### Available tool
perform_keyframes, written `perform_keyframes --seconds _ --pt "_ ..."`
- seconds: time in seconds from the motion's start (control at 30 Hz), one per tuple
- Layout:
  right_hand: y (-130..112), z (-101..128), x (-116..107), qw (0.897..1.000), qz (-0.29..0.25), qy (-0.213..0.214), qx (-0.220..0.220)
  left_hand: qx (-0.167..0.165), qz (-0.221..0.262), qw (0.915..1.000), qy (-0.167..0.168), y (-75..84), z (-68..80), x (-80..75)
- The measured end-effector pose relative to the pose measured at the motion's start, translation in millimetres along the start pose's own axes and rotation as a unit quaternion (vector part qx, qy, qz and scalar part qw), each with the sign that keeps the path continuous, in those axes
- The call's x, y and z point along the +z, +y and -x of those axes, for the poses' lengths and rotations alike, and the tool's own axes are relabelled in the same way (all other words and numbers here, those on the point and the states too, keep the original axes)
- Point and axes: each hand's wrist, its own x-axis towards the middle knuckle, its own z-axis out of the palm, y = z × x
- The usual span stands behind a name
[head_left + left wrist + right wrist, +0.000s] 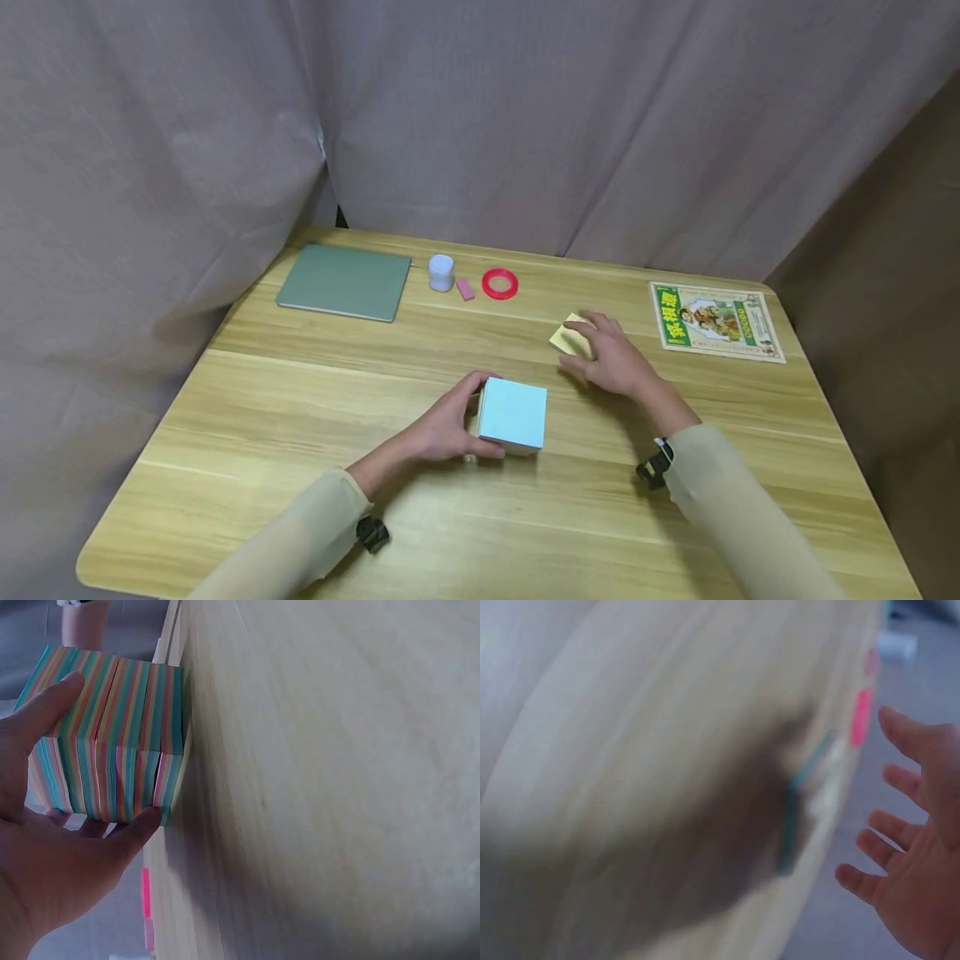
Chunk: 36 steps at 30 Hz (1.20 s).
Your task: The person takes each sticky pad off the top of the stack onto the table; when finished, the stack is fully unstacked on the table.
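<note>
A block of stacked sticky note pads (513, 413), pale blue on top, sits near the middle of the table. Its striped sides of teal, pink and cream show in the left wrist view. My left hand (447, 423) grips the block from the left, with the thumb on the near side and fingers on the far side. To the right and farther back lies a thin yellow-topped sticky note pad (572, 335). Over it hovers my right hand (609, 357), fingers spread apart. The right wrist view shows that hand (922, 832) raised above the table with nothing in its grasp.
Along the back of the wooden table (300, 417) are a green notebook (345, 282), a pale lavender cup-like object (441, 272), a small pink eraser-like block (465, 289) and a red ring (500, 284). A printed picture sheet (716, 322) lies at the right. Grey curtains (487, 125) hang behind.
</note>
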Motion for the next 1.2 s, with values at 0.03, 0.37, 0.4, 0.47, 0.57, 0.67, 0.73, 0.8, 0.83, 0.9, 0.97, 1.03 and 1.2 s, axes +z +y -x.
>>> perform_keyframes --seconds 0.03,0.37,0.4,0.47,0.57,0.67,0.73,0.8,0.83,0.9,0.97,1.03,1.2 --pt "-7.8 1.9 -2.9 1.0 -0.006 0.0 -0.009 0.001 -0.002 1.0 0.0 -0.1 -0.2 -0.1" --pt "-88.0 34.7 -15.4 0.99 -0.082 -0.049 -0.103 0.013 -0.012 0.9998 -0.003 -0.8 -0.5 -0.8" --pt "-93.3 37.8 -13.6 0.989 -0.075 -0.055 -0.111 0.013 -0.013 0.9998 -0.005 -0.8 -0.4 -0.7" --pt "-102.4 43.4 -9.4 0.989 -0.059 -0.065 -0.122 0.016 -0.008 0.9998 -0.009 -0.7 -0.3 -0.7" --pt "-110.8 49.3 -2.4 0.989 -0.035 -0.066 -0.13 0.018 0.006 0.9997 -0.013 -0.8 -0.2 -0.7" --pt "-115.6 53.0 2.1 0.99 -0.023 -0.054 -0.13 0.024 0.014 0.9995 -0.013 -0.9 -0.3 -0.6" --pt "-117.7 54.4 3.8 0.99 -0.017 -0.044 -0.133 0.028 0.014 0.9994 -0.013 -1.0 -0.3 -0.7" --pt "-119.4 55.4 4.8 0.989 -0.009 -0.036 -0.14 0.033 0.011 0.9993 -0.011 -1.3 -0.2 -0.7" --pt "-120.0 55.7 5.2 0.989 -0.004 -0.034 -0.144 0.035 0.011 0.9993 -0.011 -1.5 -0.2 -0.6" --pt "-121.1 55.9 5.6 0.988 0.003 -0.031 -0.151 0.033 0.013 0.9993 -0.012 -1.9 0.1 -0.6" --pt "-121.4 55.8 5.9 0.987 0.007 -0.031 -0.158 0.031 0.019 0.9993 -0.014 -2.5 0.5 -0.5" --pt "-121.6 55.6 5.9 0.986 0.006 -0.032 -0.163 0.028 0.023 0.9992 -0.016 -3.1 0.7 -0.4" --pt "-122.3 56.0 4.4 0.985 0.0 -0.036 -0.169 0.028 0.027 0.9991 -0.017 -4.5 0.5 -0.2"
